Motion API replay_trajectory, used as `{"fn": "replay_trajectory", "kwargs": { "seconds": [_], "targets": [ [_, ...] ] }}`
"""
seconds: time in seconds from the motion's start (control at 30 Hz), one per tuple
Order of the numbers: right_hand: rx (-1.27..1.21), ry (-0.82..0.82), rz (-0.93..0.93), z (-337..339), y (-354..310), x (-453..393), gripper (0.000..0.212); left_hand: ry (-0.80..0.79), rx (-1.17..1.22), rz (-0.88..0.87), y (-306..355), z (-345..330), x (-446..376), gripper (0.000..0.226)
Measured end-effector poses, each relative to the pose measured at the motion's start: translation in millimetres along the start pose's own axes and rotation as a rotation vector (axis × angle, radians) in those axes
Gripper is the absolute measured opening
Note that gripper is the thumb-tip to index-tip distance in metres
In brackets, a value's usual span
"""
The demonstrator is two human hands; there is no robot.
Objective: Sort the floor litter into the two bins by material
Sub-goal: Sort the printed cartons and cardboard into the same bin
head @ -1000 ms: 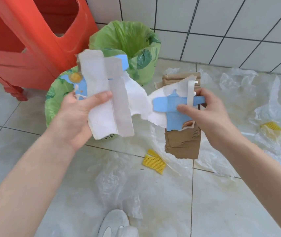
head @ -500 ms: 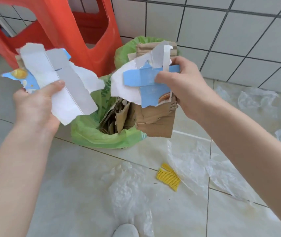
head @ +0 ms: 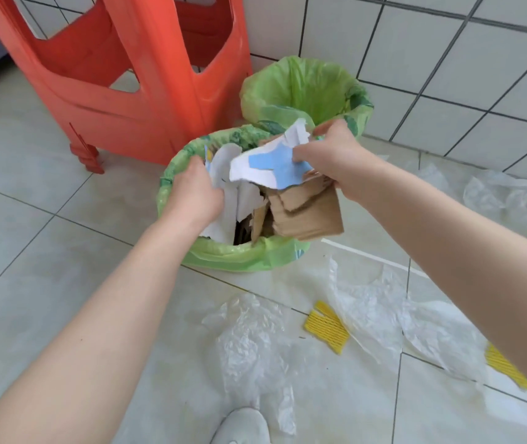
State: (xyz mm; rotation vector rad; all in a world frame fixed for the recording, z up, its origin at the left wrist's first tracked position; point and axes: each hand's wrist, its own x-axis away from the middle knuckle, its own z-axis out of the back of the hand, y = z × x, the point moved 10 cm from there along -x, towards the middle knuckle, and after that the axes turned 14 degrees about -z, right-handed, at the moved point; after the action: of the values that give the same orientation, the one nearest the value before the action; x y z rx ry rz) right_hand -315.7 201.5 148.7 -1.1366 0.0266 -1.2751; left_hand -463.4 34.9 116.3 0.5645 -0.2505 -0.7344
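No words can be read on anything here. Your left hand (head: pixel 196 190) grips torn white paper (head: pixel 223 187) inside the near bin (head: pixel 239 259), fingers mostly hidden behind it. Your right hand (head: pixel 336 161) pinches a white and blue scrap (head: pixel 271 168) with brown cardboard (head: pixel 310 216) over that bin's rim. The far bin (head: pixel 304 88) stands behind (its bottom is hidden). Clear plastic bags (head: pixel 252 341) and yellow pieces (head: pixel 326 326) lie on the floor (head: pixel 47 251), beside the red stool (head: pixel 121 75).
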Motion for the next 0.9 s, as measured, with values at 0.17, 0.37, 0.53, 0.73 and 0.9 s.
{"fn": "replay_trajectory", "kwargs": {
  "seconds": [0.17, 0.37, 0.53, 0.73, 0.9],
  "targets": [
    [0.264, 0.022, 0.162, -5, -31, 6, 0.047, 0.216, -0.247, -0.13, 12, 38, -1, 0.039],
    [0.516, -0.034, 0.251, -35, -56, 15, 0.058, -0.084, -0.061, -0.145, 10, -7, -1, 0.024],
    [0.413, -0.175, 0.119, -29, -60, 14, 0.055, -0.15, -0.066, -0.093, -5, 10, 10, 0.064],
    [0.477, -0.155, 0.118, -40, -65, 21, 0.043, 0.163, -0.189, -0.194, 6, 51, 16, 0.048],
    [0.438, -0.167, 0.129, -44, -77, 29, 0.024, 0.234, -0.119, -0.335, 28, 55, 24, 0.02]
  ]
}}
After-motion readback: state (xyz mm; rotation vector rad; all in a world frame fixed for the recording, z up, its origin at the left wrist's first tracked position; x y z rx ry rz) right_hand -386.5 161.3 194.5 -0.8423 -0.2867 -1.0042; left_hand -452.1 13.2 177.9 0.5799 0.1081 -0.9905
